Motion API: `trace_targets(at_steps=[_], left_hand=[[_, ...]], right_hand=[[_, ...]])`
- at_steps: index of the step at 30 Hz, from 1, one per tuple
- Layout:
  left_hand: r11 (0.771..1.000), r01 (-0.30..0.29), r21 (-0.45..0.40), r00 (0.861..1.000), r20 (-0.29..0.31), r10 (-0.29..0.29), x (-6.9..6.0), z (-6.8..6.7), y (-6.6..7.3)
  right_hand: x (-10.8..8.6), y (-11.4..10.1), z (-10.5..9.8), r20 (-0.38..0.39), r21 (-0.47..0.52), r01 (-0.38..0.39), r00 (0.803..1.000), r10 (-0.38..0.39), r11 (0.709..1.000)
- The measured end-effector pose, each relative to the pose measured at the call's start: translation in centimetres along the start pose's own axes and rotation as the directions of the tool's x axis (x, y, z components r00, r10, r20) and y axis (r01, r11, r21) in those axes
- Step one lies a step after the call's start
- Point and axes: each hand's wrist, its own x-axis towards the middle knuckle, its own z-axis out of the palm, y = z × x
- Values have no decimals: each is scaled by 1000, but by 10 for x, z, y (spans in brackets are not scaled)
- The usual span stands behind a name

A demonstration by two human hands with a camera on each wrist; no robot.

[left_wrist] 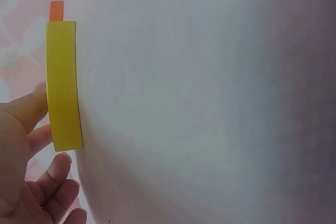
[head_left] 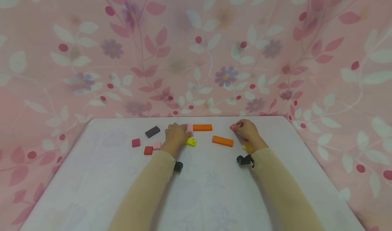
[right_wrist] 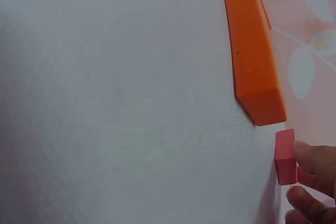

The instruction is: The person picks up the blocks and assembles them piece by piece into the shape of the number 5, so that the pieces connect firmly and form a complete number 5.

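My left hand (head_left: 176,135) is at the back of the table, its thumb and forefinger about a light pink block (head_left: 190,129). That block stands against the left end of a long orange block (head_left: 202,127). Just in front lies a yellow block (head_left: 191,142); in the left wrist view the yellow block (left_wrist: 63,85) covers the fingertips of the left hand (left_wrist: 39,166). Farther right, my right hand (head_left: 247,131) pinches a small pink-red block (right_wrist: 285,157) between thumb and fingers. A second orange block (head_left: 222,141) lies between the hands, nearer to me.
Left of my left hand lie a dark grey block (head_left: 152,132), a magenta block (head_left: 136,142), a red block (head_left: 148,150) and another pale pink block (head_left: 157,145). A yellow piece (head_left: 247,147) is partly hidden by my right wrist. A floral cloth (head_left: 196,54) hangs behind the white table (head_left: 202,197).
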Motion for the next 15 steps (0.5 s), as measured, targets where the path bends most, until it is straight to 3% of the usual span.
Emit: trace_targets(at_steps=[15], left_hand=[[1000,8,7,1000,-9,-7,-1,0,1]], right_hand=[[7,-5,14,41,24,42,998,-42,999]])
